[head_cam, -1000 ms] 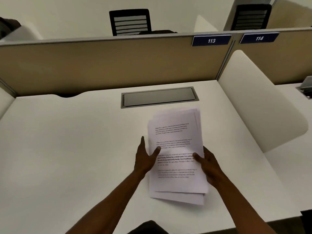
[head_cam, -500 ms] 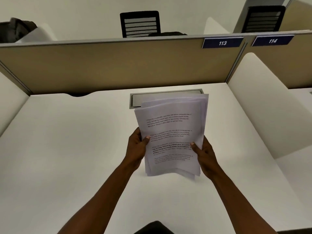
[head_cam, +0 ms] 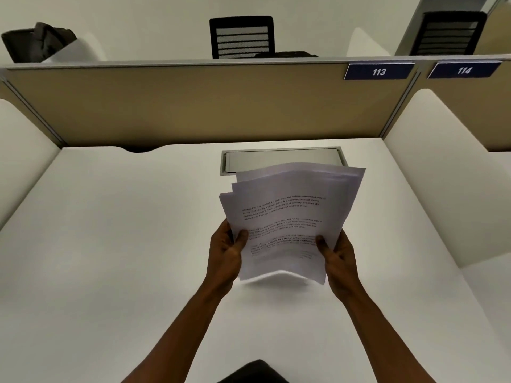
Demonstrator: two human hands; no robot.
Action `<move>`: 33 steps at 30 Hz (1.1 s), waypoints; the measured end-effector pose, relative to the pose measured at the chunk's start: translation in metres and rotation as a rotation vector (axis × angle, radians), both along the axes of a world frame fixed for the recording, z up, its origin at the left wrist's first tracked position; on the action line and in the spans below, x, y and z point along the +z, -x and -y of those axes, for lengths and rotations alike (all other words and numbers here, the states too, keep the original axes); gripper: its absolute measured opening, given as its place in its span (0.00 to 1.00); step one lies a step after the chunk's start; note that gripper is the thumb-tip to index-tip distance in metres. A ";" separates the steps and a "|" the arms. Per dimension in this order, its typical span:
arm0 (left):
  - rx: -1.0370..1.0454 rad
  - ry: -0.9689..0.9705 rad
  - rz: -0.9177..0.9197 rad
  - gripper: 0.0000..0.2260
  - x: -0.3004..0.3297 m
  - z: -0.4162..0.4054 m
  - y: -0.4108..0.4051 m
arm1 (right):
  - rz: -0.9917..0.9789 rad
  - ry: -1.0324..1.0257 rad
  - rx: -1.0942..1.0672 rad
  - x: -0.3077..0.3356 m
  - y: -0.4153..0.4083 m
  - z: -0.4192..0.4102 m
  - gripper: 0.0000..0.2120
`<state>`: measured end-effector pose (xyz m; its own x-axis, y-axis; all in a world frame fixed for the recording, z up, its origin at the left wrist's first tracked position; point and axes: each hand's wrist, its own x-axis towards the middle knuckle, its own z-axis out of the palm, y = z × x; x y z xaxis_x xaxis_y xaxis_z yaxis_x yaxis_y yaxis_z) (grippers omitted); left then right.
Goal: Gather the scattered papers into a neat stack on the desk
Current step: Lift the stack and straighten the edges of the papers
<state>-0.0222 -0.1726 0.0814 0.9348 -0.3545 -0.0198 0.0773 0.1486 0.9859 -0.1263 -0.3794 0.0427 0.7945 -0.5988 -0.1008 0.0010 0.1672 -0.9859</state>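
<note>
While the papers [head_cam: 287, 219] were held up off the desk [head_cam: 110, 244], roughly over its middle and just in front of the cable tray lid [head_cam: 282, 160], both hands were clamped on the lower half of the bundle. Left hand [head_cam: 225, 254] was pinched on the left edge, thumb on the printed face, fingers hidden behind. Right hand [head_cam: 338, 257] was pinched the same way on the right edge. Bottom edge was seen blurred and clear of the desk surface.

Sheets were judged light, thin and floppy: the top edges were fanned and staggered, and a bow was visible across the middle. Little stiffness was expected unless the bundle was kept slightly curved. Slip between sheets was judged likely, so squaring by tapping an edge on the desk was considered workable with a loosened grip. Side edges near mid-height were judged the best hold; corners were expected to crease.
</note>
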 end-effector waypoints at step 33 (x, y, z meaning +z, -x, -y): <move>0.080 -0.219 0.042 0.23 -0.031 -0.009 -0.003 | -0.024 0.149 -0.068 0.003 -0.013 -0.037 0.25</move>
<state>-0.0196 -0.1637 0.0504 0.9615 -0.2704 -0.0481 0.0316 -0.0652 0.9974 -0.1135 -0.3426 0.0455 0.7503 -0.6607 -0.0248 -0.0162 0.0192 -0.9997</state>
